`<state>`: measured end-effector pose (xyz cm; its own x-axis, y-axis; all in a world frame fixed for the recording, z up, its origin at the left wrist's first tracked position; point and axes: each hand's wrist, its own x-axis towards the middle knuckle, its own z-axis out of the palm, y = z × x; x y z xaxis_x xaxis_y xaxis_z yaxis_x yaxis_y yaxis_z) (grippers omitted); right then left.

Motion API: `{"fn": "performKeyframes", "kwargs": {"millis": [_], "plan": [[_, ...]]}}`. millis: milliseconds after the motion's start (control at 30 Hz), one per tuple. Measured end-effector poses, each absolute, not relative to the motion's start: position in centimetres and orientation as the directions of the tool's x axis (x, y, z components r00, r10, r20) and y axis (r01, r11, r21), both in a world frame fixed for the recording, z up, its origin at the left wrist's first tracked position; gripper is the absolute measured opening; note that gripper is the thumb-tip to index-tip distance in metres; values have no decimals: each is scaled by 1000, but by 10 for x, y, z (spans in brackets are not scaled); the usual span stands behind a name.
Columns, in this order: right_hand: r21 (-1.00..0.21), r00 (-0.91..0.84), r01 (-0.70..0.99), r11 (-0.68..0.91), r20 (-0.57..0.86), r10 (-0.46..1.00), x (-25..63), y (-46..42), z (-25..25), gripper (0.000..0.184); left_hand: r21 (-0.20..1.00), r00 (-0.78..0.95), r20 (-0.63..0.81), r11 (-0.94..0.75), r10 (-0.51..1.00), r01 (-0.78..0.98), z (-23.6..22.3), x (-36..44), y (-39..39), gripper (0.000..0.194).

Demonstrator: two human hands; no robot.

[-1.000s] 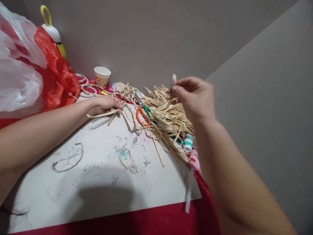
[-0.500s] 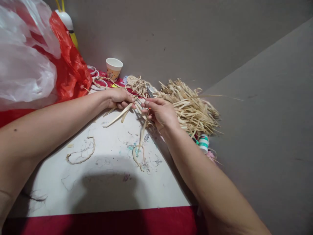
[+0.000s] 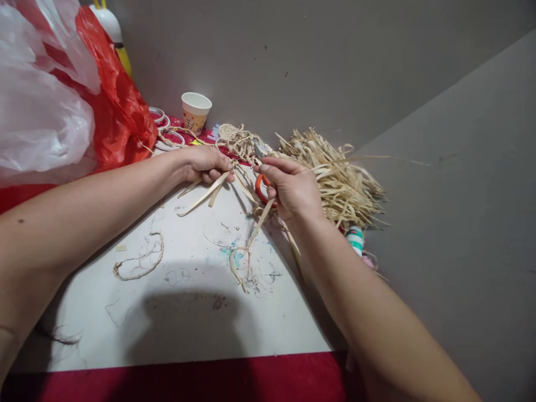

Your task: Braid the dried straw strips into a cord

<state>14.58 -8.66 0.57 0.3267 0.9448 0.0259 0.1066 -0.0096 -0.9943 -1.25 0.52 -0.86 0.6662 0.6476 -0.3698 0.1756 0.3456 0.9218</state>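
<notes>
My left hand (image 3: pixel 209 163): fingers closed in a narrow pinch on several pale, flat, dry straw strips (image 3: pixel 204 195), near the far edge of the white-topped table (image 3: pixel 104 335). Loose ends splay over the white surface. Right hand (image 3: pixel 295 187) just beside it: thumb and forefinger pinched narrow, other fingers curled round a long beige straw strip (image 3: pixel 262 222) that hangs below the palm; exact contact at the tips is hidden.

Handling, my read: next to no weight, springy along the length, limp across the flat. Dry, so likely to split or crease if bent hard. Smooth faces could slip under a light pinch. Best hold: thumb and forefinger flat across the faces, close to where the strips gather; tips look too frayed and thin for a good grip.

Nearby: big tan straw bundle (image 3: pixel 343 173) at the far right corner, orange-handled scissors (image 3: pixel 259 192) partly behind my right fingers, tangled braided cord (image 3: pixel 240 139) and patterned paper cup (image 3: pixel 196 114) along the far edge.
</notes>
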Motion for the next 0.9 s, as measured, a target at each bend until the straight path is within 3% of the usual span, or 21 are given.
{"fn": "performKeyframes", "kwargs": {"millis": [367,667,900], "plan": [[-989,227,76,-126,-106,968,126,-79,-12,20,918,697,-355,374,623,133,-10,-12,7,19],[-949,235,305,-78,-4,972,125,-76,-21,8,917,688,-350,384,636,111,-12,-12,8,18],[-932,212,360,-46,34,977,126,-74,-23,11,925,684,-347,354,642,137,-11,-12,6,20]]}}
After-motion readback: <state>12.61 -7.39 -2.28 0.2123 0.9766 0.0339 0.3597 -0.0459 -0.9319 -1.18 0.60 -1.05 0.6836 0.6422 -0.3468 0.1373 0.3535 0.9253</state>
